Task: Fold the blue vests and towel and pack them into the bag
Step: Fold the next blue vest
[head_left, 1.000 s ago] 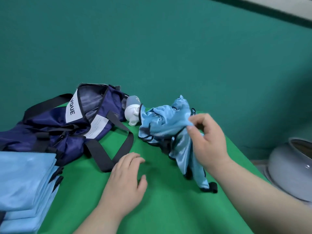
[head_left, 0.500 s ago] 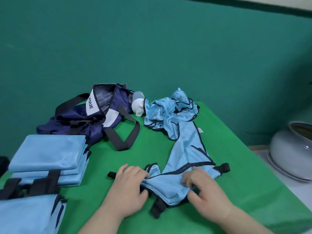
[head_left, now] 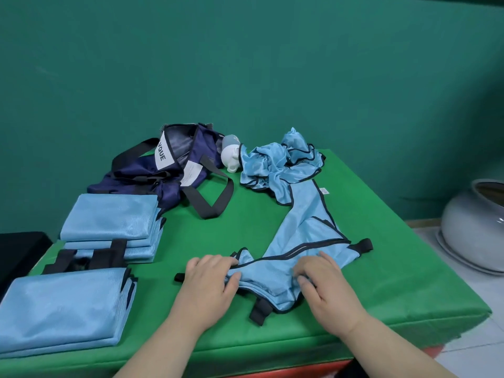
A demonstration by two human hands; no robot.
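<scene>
A light blue vest (head_left: 305, 227) with black trim lies stretched across the green table (head_left: 245, 227), its near end bunched in front of me. My left hand (head_left: 210, 279) pinches that near end at its left edge. My right hand (head_left: 324, 282) grips the bunched cloth on the right. More crumpled blue vests (head_left: 278, 162) sit at the back. The navy bag (head_left: 169, 167) lies open at the back left. Two stacks of folded blue vests, the far stack (head_left: 109, 222) and the near stack (head_left: 62, 309), rest on the left.
A small white figure (head_left: 231, 156) stands between the bag and the crumpled vests. A grey ceramic pot (head_left: 474, 230) sits on the floor past the table's right edge. A black object (head_left: 19, 249) is at the far left. The green wall runs behind the table.
One vest was pulled from the crumpled heap toward me and laid down on the table. Both hands came to its near end and stay there, shifting only slightly in the last half second.
</scene>
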